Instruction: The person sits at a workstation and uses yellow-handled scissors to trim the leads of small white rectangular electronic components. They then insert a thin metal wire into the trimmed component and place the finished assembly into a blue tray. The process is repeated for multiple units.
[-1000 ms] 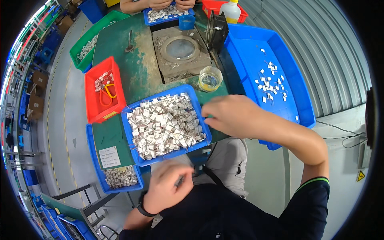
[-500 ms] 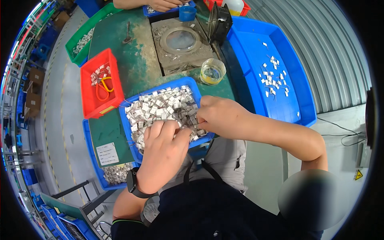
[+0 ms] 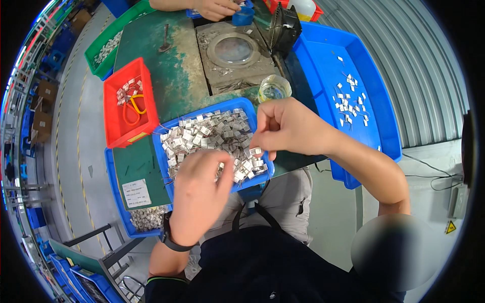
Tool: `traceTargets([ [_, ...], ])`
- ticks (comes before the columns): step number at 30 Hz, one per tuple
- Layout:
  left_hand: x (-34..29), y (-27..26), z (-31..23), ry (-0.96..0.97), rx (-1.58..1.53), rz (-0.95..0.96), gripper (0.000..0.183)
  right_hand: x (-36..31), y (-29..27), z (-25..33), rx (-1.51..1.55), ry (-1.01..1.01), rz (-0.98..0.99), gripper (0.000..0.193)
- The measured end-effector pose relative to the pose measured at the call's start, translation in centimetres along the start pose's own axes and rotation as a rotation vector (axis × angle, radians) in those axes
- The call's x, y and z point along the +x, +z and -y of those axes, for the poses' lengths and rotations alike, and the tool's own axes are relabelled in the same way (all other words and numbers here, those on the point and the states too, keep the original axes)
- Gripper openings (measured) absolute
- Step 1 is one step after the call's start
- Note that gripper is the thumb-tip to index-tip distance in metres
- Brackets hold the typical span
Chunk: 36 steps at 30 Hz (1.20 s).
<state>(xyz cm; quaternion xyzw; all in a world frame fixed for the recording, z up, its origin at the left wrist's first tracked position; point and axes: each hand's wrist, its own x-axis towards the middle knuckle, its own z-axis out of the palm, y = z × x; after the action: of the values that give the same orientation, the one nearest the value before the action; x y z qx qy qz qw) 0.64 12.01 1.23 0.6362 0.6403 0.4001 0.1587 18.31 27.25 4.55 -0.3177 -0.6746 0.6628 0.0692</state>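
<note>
A blue bin [image 3: 166, 151] in front of me holds a heap of small silver parts [image 3: 207, 134]. My left hand [image 3: 199, 194] rests palm-down over the bin's near side, fingers curled into the parts; what it grips is hidden. My right hand [image 3: 288, 126] hovers over the bin's right corner, thumb and fingers pinched on one small silver part [image 3: 256, 151]. A watch sits on my left wrist.
A red bin [image 3: 113, 126] with parts and a yellow loop stands left. A large blue tray [image 3: 323, 70] with scattered parts lies right. A glass jar [image 3: 274, 89], a grey round fixture [image 3: 232, 50] and a black fan [image 3: 285, 28] sit behind. Another person's hand [image 3: 214, 7] works at the far edge.
My left hand came up from my lap onto the bin and dug into the parts. My right hand lifted slightly at the bin's right corner, pinching a part.
</note>
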Motion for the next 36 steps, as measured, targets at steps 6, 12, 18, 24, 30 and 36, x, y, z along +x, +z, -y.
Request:
traceTargets([
  [6, 0.1, -1.3, 0.6, -0.32, -0.531, 0.03, 0.009, 0.4, 1.4, 1.3, 0.336, 0.134, 0.0, 0.018],
  [12, 0.0, -0.7, 0.8, -0.337, -0.715, 0.003, 0.018, -0.4, 2.2, 0.5, 0.31, 0.117, 0.055, 0.018],
  [18, 0.2, -0.6, 0.4, -0.401, -0.837, -0.02, 0.029, -1.6, 2.4, 0.3, 0.205, 0.04, 0.046, 0.022],
  [24, 0.4, -0.5, -0.7, -0.517, -0.992, 0.075, 0.043, -2.0, 2.4, 0.8, -0.026, -0.12, 0.021, 0.03],
  [30, 0.2, 0.3, -0.7, -0.47, -0.981, 0.006, 0.04, -2.1, 2.1, 0.6, 0.094, -0.132, -0.051, 0.023],
  [36, 0.0, 0.4, -0.1, -0.443, -1.075, -0.005, 0.038, -2.7, 1.8, 1.6, 0.04, -0.025, -0.088, 0.011],
])
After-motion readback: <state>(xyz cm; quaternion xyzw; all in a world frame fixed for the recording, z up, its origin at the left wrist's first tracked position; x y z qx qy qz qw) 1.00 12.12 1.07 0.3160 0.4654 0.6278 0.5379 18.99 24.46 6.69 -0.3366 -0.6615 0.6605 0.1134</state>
